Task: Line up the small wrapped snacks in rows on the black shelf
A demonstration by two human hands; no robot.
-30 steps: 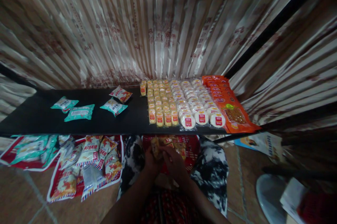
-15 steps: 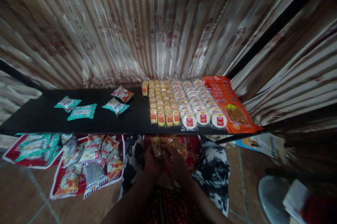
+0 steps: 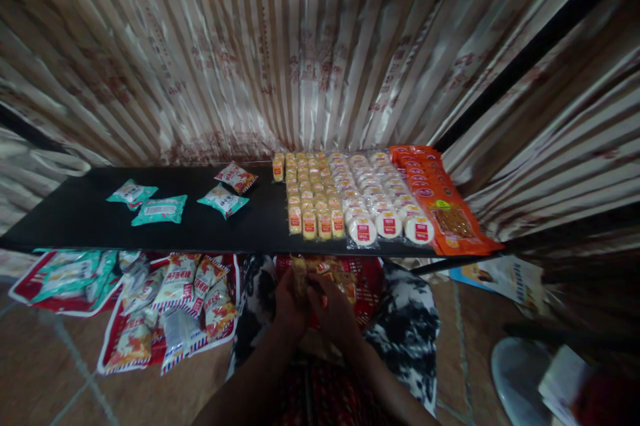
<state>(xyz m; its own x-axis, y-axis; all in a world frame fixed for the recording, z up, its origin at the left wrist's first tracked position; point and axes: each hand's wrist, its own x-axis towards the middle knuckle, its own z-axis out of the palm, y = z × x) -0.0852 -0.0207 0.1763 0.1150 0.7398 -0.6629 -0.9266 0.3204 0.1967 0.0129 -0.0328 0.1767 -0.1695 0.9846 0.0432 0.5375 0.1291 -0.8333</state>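
Note:
Over the lap, my left hand (image 3: 290,309) is closed around a small wrapped yellow cake (image 3: 299,277), which stands roughly upright in the fingers. My right hand (image 3: 333,311) is close against it, its curled fingers at the cake's right side; its fingertips are dim. Below both hands a red basket (image 3: 369,299) rests between the knees, holding more wrapped yellow cakes (image 3: 345,283). On the black shelf (image 3: 260,226) just ahead, matching yellow cakes (image 3: 317,223) stand in tight rows, with one more cake (image 3: 278,167) at their back left.
Round white packaged cakes (image 3: 363,231) and orange bags (image 3: 453,219) fill the shelf's right part. Loose teal packets (image 3: 160,210) and a red-white packet (image 3: 237,177) lie on the left. Below are open bags of snack packets (image 3: 175,286). A stool (image 3: 520,379) stands right.
The yellow cake has turned slightly between my hands and looks narrower. The whole view has shifted a little; the things on the shelf keep their arrangement.

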